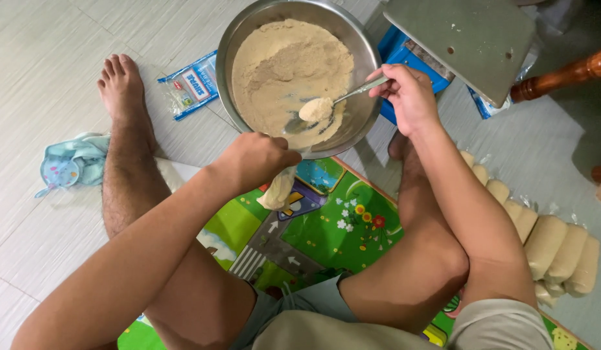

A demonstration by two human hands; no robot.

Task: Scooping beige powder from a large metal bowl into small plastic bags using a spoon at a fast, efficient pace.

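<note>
A steel bowl (239, 39) of beige powder stands on the floor between my legs. My right hand (407, 94) grips a metal spoon (342, 100) heaped with powder, held over the bowl's near side. My left hand (255, 159) is closed on the top of a small clear bag (279, 191), partly filled with powder, which hangs just below the bowl's near rim. Several filled bags (559, 249) lie in a row on the floor by my right leg.
A colourful play mat (333, 227) lies under my legs. A blue-and-white packet (193, 84) lies left of the bowl, a pale blue cloth (73, 162) by my left shin. A grey metal plate (469, 35) on a blue base and a wooden furniture leg (563, 74) stand beyond.
</note>
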